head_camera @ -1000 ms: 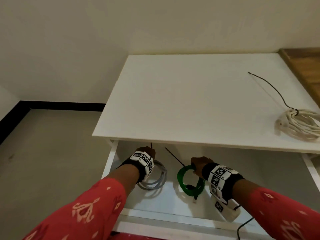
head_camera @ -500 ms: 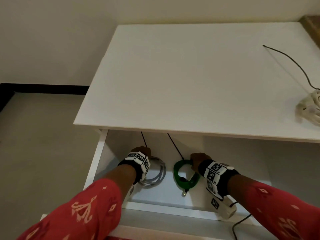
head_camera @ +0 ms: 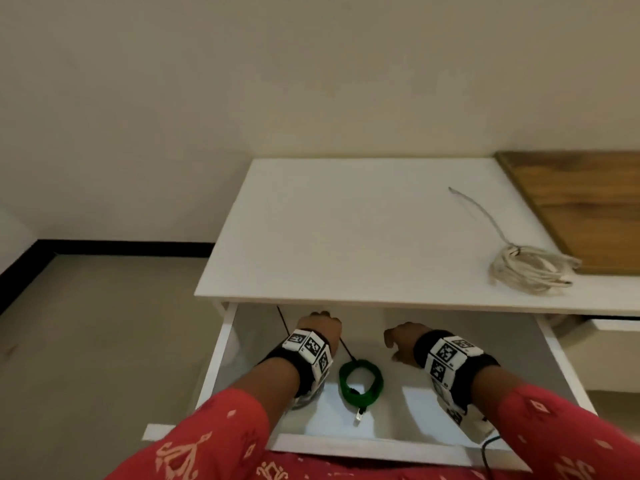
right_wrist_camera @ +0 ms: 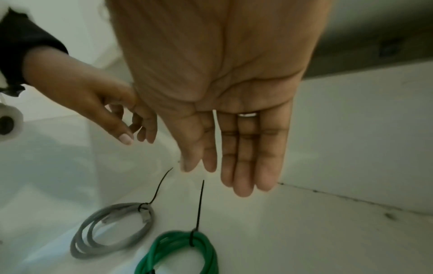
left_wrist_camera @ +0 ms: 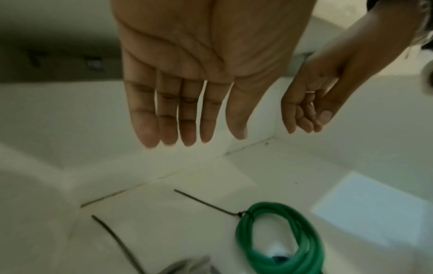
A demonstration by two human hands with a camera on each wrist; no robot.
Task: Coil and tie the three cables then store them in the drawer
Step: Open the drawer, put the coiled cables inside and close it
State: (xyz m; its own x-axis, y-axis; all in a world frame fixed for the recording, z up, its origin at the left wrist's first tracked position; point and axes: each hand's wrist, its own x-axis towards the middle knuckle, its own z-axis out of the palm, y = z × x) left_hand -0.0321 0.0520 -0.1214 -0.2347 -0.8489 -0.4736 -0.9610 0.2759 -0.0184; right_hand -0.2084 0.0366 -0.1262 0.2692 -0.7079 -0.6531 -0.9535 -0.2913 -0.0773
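Note:
The white drawer (head_camera: 221, 358) stands pulled out under the white table (head_camera: 346, 237). On its floor lie a green coiled cable (head_camera: 361, 381) and a grey coiled cable (right_wrist_camera: 112, 231), each bound with a black zip tie whose long tail sticks out. In the head view my left wrist covers most of the grey coil. My left hand (left_wrist_camera: 187, 137) hovers above the drawer floor, fingers straight and empty. My right hand (right_wrist_camera: 234, 176) also hangs empty above the coils. A white coiled cable (head_camera: 530, 271), also tied, lies on the table's right side.
A wooden board (head_camera: 581, 202) sits at the table's far right, beside the white coil. The drawer floor to the right of the green coil (left_wrist_camera: 281, 241) is bare. The tabletop's front edge overhangs the back of the drawer, just above my knuckles.
Both hands have let go of the coils, left off the grey and right off the green, and risen above them with fingers straightened. The head view has tilted up toward the wall.

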